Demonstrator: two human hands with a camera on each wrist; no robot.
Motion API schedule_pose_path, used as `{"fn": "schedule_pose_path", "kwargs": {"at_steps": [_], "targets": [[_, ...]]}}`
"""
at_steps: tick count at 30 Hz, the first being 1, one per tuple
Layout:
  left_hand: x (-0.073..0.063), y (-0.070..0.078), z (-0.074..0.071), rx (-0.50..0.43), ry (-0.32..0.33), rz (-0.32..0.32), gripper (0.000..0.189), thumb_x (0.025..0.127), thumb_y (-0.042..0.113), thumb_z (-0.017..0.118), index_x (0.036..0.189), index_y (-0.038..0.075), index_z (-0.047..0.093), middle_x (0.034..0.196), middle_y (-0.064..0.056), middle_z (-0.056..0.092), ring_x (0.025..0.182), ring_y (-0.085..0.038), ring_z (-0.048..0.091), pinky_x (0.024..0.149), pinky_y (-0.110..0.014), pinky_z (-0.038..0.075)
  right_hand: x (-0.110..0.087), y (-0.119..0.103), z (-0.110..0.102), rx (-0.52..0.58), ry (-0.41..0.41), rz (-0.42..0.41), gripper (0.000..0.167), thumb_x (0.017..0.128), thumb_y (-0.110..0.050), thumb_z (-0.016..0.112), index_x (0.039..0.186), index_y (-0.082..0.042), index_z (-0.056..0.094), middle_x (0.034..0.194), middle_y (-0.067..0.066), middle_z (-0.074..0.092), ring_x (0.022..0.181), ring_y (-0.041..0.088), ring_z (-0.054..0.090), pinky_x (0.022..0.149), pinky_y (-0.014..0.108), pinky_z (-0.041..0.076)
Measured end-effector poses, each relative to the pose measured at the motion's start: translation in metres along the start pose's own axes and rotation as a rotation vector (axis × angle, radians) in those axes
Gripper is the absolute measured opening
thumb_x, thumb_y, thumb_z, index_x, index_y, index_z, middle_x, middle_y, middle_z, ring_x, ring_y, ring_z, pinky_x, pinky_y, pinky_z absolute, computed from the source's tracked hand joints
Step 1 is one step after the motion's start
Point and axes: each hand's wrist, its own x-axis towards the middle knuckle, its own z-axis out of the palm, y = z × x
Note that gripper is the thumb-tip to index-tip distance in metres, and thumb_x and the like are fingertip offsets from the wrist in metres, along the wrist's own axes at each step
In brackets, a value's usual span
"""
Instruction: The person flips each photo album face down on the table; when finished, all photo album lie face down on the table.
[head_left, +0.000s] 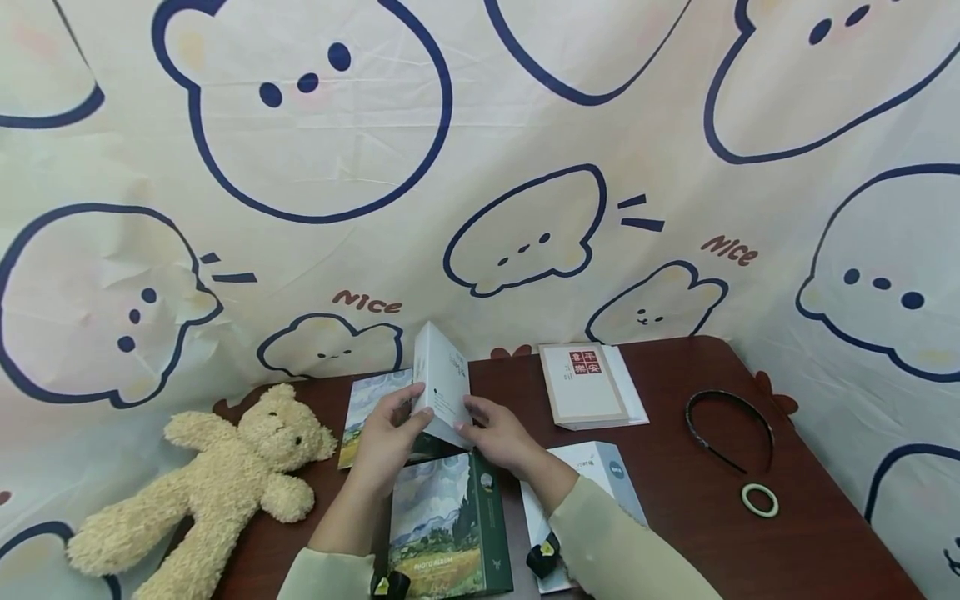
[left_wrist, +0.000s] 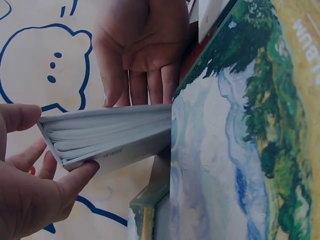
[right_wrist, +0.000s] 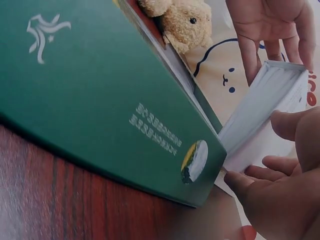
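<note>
Both hands hold a thick white photo album (head_left: pixel 444 387), raised and tilted behind the front painted album. My left hand (head_left: pixel 388 433) grips its left edge; in the left wrist view, thumb and fingers pinch a corner of the white album (left_wrist: pixel 110 132), whose thick page edges show. My right hand (head_left: pixel 506 433) holds the lower right edge, thumb on one side and fingers on the other in the right wrist view. Just in front lies a landscape-painted photo album (head_left: pixel 435 517) with a green spine (right_wrist: pixel 100 110). A similar painted album (head_left: pixel 367 400) lies behind, partly covered by the left hand.
A cream teddy bear (head_left: pixel 225 467) lies at the left. A white book with red characters (head_left: pixel 581 387) lies at the back. A white and blue book (head_left: pixel 600 462) is partly under the right forearm. At the right are a black headband (head_left: pixel 690 421) and a pale green ring (head_left: pixel 746 498).
</note>
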Motion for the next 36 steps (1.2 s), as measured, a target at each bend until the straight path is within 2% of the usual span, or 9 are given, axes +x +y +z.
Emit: {"fn": "schedule_pose_path", "kwargs": {"at_steps": [10,15,23,28,36], "targets": [[0.0,0.007,0.002,0.088,0.044,0.041,0.047,0.1,0.017,0.07,0.145,0.012,0.06,0.151,-0.013,0.046,0.134,-0.036,0.048,0.101,-0.056,0.052,0.001,0.001,0.007,0.072,-0.041,-0.002,0.059,0.105,-0.027,0.064,0.159,-0.014,0.044,0.162,0.014,0.04,0.148,0.035,0.04,0.114,0.052,0.042],[0.0,0.009,0.005,0.114,0.053,0.049,0.049,0.097,0.015,0.073,0.145,0.01,0.06,0.15,-0.014,0.047,0.133,-0.037,0.048,0.101,-0.057,0.051,0.0,0.001,0.008,0.076,-0.05,-0.012,0.058,0.106,-0.024,0.063,0.159,-0.012,0.043,0.16,0.016,0.042,0.146,0.036,0.043,0.113,0.053,0.043],[-0.001,0.011,0.007,0.094,0.051,0.068,0.056,0.095,0.012,0.076,0.147,0.009,0.057,0.15,-0.016,0.045,0.132,-0.037,0.05,0.101,-0.055,0.052,-0.002,-0.011,0.006,0.082,-0.03,-0.034,0.058,0.105,-0.023,0.063,0.158,-0.009,0.044,0.158,0.018,0.045,0.144,0.037,0.045,0.113,0.053,0.043],[-0.002,0.009,0.007,0.079,0.05,0.049,0.06,0.094,0.015,0.077,0.15,0.012,0.054,0.155,-0.015,0.041,0.135,-0.04,0.048,0.099,-0.056,0.053,-0.003,-0.02,0.002,0.083,-0.012,-0.051,0.055,0.105,-0.025,0.063,0.156,-0.011,0.046,0.159,0.018,0.044,0.144,0.037,0.046,0.113,0.053,0.043],[-0.001,0.008,0.009,0.046,0.045,0.049,0.064,0.095,0.01,0.074,0.153,0.013,0.047,0.152,-0.011,0.046,0.133,-0.035,0.049,0.095,-0.049,0.054,-0.005,-0.028,-0.002,0.112,-0.008,-0.094,0.054,0.105,-0.025,0.064,0.155,-0.011,0.048,0.159,0.015,0.045,0.145,0.038,0.043,0.113,0.053,0.043]]}}
